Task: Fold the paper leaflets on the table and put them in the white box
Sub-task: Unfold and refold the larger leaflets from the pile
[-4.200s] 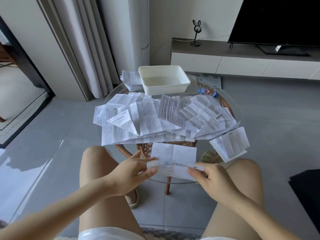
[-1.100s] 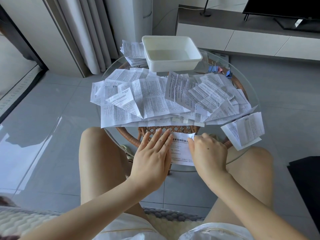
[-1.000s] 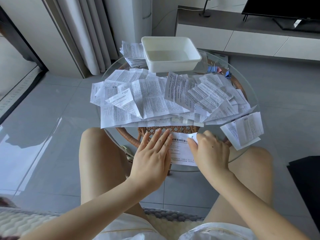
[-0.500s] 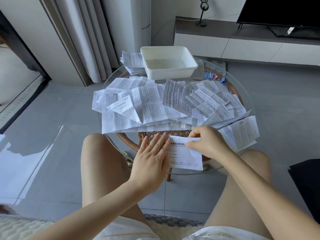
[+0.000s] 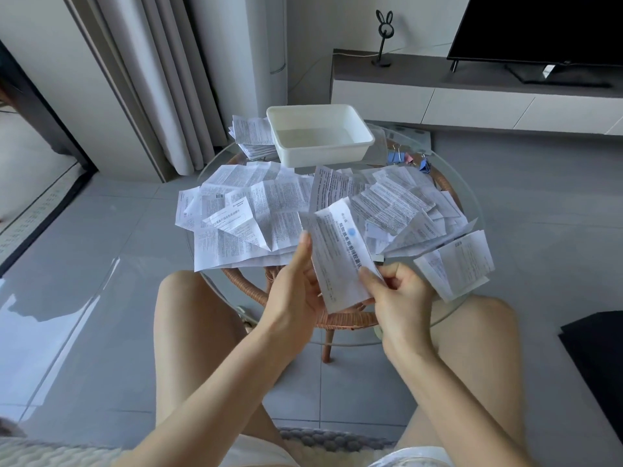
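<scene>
— Where's the leaflet?
— Folded, held above the table at six o'clock. Left hand and right hand both have their grip clamped on it.
— And the box?
— Twelve o'clock, behind the pile.

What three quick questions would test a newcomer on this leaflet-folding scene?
1. Fill in: right of the white box lie small coloured ___.
2. The lifted leaflet is held by: A one hand; B both hands; C nothing, it lies flat.
3. True or false: the white box already holds leaflets.
Key: 1 binder clips. 2 B: left hand and right hand hold it. 3 False, it looks empty.
</scene>
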A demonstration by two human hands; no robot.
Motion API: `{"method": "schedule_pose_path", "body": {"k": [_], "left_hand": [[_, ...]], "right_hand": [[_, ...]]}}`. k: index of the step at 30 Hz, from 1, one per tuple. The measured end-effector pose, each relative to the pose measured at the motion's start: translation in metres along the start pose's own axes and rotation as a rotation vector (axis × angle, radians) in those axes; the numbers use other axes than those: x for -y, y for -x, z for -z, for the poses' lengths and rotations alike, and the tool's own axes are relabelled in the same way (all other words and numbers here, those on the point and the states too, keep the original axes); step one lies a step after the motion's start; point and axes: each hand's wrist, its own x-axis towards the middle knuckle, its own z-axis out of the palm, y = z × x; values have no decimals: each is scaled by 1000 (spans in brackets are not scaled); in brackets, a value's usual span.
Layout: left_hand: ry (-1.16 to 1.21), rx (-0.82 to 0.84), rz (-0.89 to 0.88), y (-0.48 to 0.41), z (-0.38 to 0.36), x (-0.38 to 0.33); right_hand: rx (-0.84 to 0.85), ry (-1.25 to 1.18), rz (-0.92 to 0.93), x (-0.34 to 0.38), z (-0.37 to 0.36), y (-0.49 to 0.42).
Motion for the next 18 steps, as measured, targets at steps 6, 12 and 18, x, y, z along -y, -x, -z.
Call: {"method": "schedule_pose_path", "body": {"k": [6,12,18], "left_hand": [[-172,-176,-73,-2,4,1],[-345,-264,-102,-4,16,4],[-513,-168,-124,-2,20,7]], "right_hand": [[38,-9,-58,-3,3,3],[176,4,-163,4,16,12],[422,87,-181,16,23,4]]}}
